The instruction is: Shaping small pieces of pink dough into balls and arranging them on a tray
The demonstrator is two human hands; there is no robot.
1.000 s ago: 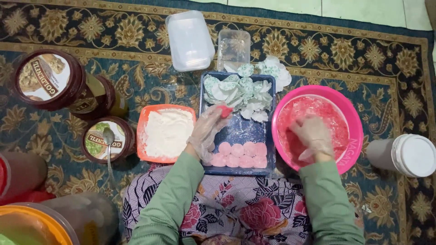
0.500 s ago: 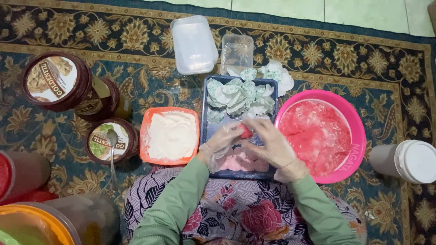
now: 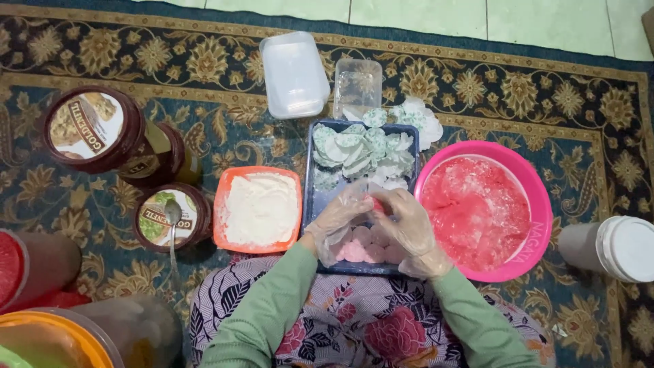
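On the patterned carpet (image 3: 82, 41), at the far left, stand two brown-lidded jars (image 3: 95, 133), and a third jar (image 3: 170, 218) carries a spoon (image 3: 172, 217) across its lid. Next comes an orange tray (image 3: 221, 235) filled with white powder (image 3: 260, 206). Beside it sits a blue tray (image 3: 308, 197), its far end heaped with pale green and white pieces (image 3: 361, 153), its near end lined with pink pieces (image 3: 357, 251). Over this tray both gloved hands meet: the left hand (image 3: 338, 218) and the right hand (image 3: 409, 228) have their fingers curled close together around a small red lump (image 3: 377, 204), pinched between them, though the gloves blur exactly which fingertips grip it. Right of the hands a pink bowl (image 3: 535, 197) holds red dough (image 3: 477, 215). Farthest right lies a white-lidded jar (image 3: 616, 247).
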